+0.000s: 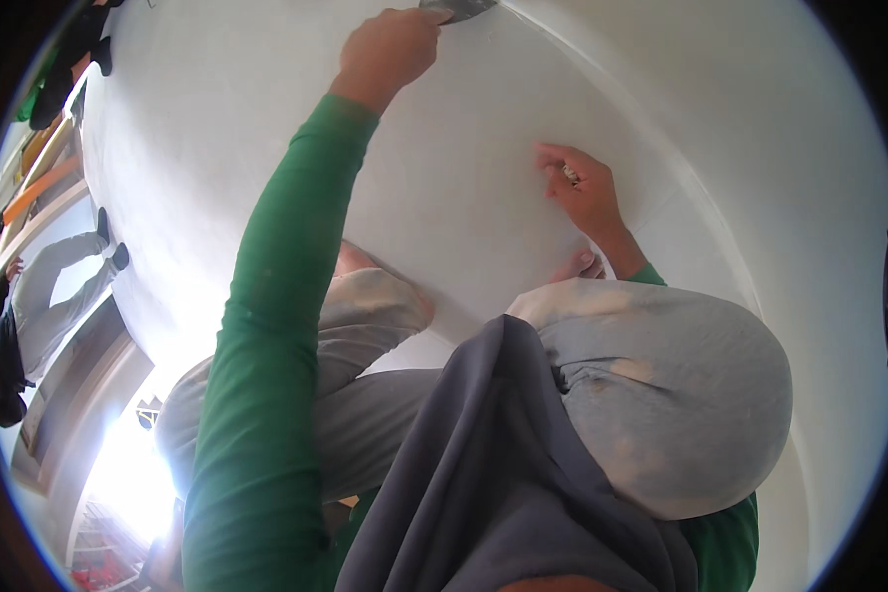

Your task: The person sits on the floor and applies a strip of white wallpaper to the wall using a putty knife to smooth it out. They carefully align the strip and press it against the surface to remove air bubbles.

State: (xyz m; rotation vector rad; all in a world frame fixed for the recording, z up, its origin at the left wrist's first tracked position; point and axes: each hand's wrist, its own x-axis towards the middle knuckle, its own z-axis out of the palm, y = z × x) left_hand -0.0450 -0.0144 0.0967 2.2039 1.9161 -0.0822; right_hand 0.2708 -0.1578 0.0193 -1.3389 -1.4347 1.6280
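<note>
Dark grey, a flat, blade-like tool (pixel 469 9) lies against the pale floor (pixel 464 138) at the top edge of the view, which cuts it off. The left hand (pixel 390 49) has its fingers closed on the near end, the arm stretched forward in a green sleeve (pixel 291 247). Nearer the body, the right hand (pixel 584 192) is over the floor, fingers loosely curled and blurred; a small pale spot shows among them, and I cannot tell whether it is something held. Just below it, a bare foot (pixel 580 266) pokes out from the stained grey trousers (pixel 671 395), the knees bent. A light ridge (pixel 705 192) curves along the right side. Far left, a co-worker in grey trousers (pixel 64 271) stands near bright light.
</note>
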